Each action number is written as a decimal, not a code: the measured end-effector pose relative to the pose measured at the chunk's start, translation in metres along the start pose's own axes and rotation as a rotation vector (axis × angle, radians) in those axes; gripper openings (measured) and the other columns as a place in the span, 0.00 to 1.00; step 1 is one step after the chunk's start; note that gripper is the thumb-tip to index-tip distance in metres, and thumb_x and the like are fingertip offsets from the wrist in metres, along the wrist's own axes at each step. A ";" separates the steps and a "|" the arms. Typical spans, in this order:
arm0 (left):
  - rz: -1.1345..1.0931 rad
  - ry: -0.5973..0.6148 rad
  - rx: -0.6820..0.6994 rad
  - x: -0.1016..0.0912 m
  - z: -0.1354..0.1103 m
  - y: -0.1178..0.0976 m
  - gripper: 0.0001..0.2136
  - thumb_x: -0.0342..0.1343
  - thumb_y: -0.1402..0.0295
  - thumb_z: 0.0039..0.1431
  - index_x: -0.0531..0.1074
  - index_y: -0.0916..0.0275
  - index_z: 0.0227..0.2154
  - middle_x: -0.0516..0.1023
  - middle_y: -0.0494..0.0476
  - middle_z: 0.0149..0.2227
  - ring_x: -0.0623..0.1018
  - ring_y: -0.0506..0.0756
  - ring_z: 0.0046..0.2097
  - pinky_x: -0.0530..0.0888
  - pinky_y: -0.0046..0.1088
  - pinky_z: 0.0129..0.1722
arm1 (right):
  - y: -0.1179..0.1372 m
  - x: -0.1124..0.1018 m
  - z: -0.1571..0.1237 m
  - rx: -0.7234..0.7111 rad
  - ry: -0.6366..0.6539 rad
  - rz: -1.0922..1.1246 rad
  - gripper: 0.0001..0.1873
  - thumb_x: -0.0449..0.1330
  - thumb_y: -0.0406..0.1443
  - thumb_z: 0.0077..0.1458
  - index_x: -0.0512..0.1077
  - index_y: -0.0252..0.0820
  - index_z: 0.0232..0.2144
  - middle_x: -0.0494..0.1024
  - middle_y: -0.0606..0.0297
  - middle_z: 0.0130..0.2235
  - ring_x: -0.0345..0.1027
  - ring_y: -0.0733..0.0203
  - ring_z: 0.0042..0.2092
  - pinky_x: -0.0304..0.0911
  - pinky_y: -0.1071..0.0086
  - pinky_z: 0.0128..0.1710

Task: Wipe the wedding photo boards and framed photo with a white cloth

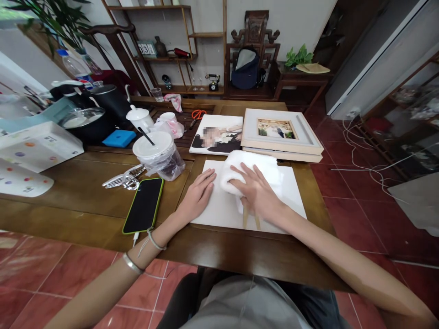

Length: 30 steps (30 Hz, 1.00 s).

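Note:
A white board (291, 194), face down, lies on the wooden table (85, 192) in front of me. My left hand (199, 194) rests flat on its left edge, fingers stretched out. My right hand (255, 192) presses flat on a folded white cloth (264, 167) lying on the board, fingers spread. Two thin wooden sticks (251, 221) poke out below that hand.
A black phone in a green case (144, 205), a hair clip (125, 179) and a lidded plastic cup in a bag (161, 155) lie to the left. A photo print (217, 135) and stacked white picture frames (281, 135) lie behind the board. Pots and boxes crowd the far left.

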<state>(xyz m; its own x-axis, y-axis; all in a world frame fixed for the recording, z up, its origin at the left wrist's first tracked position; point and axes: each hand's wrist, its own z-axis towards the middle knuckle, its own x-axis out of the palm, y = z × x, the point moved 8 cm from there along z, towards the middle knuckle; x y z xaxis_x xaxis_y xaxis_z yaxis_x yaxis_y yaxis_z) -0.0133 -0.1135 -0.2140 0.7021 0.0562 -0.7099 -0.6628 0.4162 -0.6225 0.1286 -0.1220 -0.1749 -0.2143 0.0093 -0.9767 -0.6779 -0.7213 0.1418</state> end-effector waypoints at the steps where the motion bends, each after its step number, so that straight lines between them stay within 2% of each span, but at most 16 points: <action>1: -0.007 0.002 -0.001 0.000 0.000 0.000 0.19 0.41 0.64 0.66 0.67 0.65 0.54 0.66 0.64 0.59 0.63 0.58 0.63 0.59 0.43 0.63 | 0.001 0.006 0.004 0.006 0.023 -0.043 0.29 0.55 0.24 0.45 0.66 0.39 0.53 0.57 0.51 0.64 0.41 0.38 0.65 0.40 0.39 0.61; 5: -0.029 -0.003 0.005 0.000 -0.001 0.000 0.18 0.41 0.64 0.66 0.67 0.63 0.54 0.66 0.63 0.59 0.63 0.58 0.63 0.59 0.44 0.63 | 0.014 0.023 0.006 0.006 0.098 -0.159 0.22 0.57 0.30 0.52 0.69 0.42 0.51 0.60 0.52 0.62 0.43 0.31 0.64 0.39 0.36 0.60; 9: -0.045 0.001 0.003 0.000 -0.002 -0.001 0.18 0.41 0.64 0.67 0.68 0.64 0.54 0.67 0.63 0.59 0.63 0.57 0.63 0.59 0.43 0.63 | 0.040 0.031 -0.013 -0.053 0.121 -0.171 0.19 0.58 0.33 0.54 0.70 0.45 0.50 0.60 0.53 0.62 0.46 0.33 0.63 0.41 0.36 0.60; 14: -0.052 0.012 -0.010 0.000 -0.001 -0.001 0.19 0.40 0.64 0.67 0.68 0.67 0.53 0.68 0.64 0.59 0.63 0.57 0.63 0.58 0.42 0.63 | 0.083 0.020 -0.051 -0.126 0.065 -0.087 0.11 0.55 0.32 0.57 0.73 0.44 0.41 0.61 0.53 0.62 0.51 0.37 0.62 0.45 0.38 0.60; 18: -0.057 0.012 -0.010 0.001 -0.001 0.001 0.18 0.41 0.64 0.67 0.69 0.65 0.52 0.68 0.63 0.58 0.64 0.57 0.62 0.59 0.43 0.63 | 0.104 0.003 -0.066 -0.211 0.150 0.109 0.11 0.56 0.34 0.55 0.71 0.41 0.42 0.61 0.51 0.61 0.51 0.38 0.62 0.46 0.45 0.61; 21: -0.066 0.011 -0.012 0.001 -0.001 0.001 0.19 0.41 0.64 0.67 0.70 0.65 0.52 0.68 0.64 0.58 0.64 0.57 0.62 0.59 0.43 0.63 | 0.094 -0.012 -0.064 -0.197 0.207 0.362 0.20 0.58 0.33 0.48 0.69 0.43 0.45 0.68 0.55 0.56 0.57 0.45 0.59 0.52 0.52 0.59; 24: -0.075 0.009 -0.012 0.000 0.000 0.000 0.19 0.40 0.64 0.67 0.70 0.67 0.51 0.69 0.65 0.57 0.64 0.57 0.62 0.59 0.43 0.63 | 0.059 -0.022 -0.055 -0.020 0.187 0.518 0.25 0.56 0.29 0.45 0.66 0.46 0.49 0.73 0.60 0.44 0.66 0.53 0.48 0.64 0.59 0.47; 26: -0.079 0.008 -0.009 -0.001 0.000 -0.002 0.20 0.40 0.64 0.67 0.69 0.67 0.52 0.69 0.66 0.57 0.65 0.57 0.62 0.60 0.43 0.62 | 0.034 -0.025 -0.049 0.095 0.151 0.507 0.26 0.54 0.28 0.48 0.63 0.46 0.51 0.73 0.61 0.39 0.68 0.54 0.42 0.66 0.62 0.41; 28: -0.072 0.000 -0.008 -0.001 0.000 -0.002 0.20 0.39 0.64 0.67 0.69 0.67 0.52 0.69 0.66 0.57 0.65 0.58 0.62 0.60 0.43 0.62 | 0.016 -0.027 -0.040 0.147 0.077 0.424 0.27 0.52 0.26 0.48 0.61 0.44 0.52 0.73 0.58 0.41 0.67 0.51 0.46 0.65 0.58 0.44; 30: -0.063 -0.007 -0.009 -0.001 0.001 -0.001 0.20 0.40 0.63 0.67 0.69 0.67 0.52 0.70 0.65 0.57 0.65 0.58 0.62 0.60 0.43 0.62 | 0.005 -0.027 -0.029 0.154 -0.017 0.278 0.33 0.50 0.22 0.43 0.59 0.41 0.54 0.70 0.52 0.51 0.58 0.45 0.58 0.57 0.48 0.52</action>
<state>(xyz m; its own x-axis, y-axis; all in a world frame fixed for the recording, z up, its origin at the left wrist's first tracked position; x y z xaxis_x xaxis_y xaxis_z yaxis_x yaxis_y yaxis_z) -0.0130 -0.1134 -0.2125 0.7443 0.0363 -0.6669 -0.6193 0.4111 -0.6689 0.1509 -0.1459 -0.1520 -0.4171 -0.1605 -0.8946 -0.6903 -0.5844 0.4266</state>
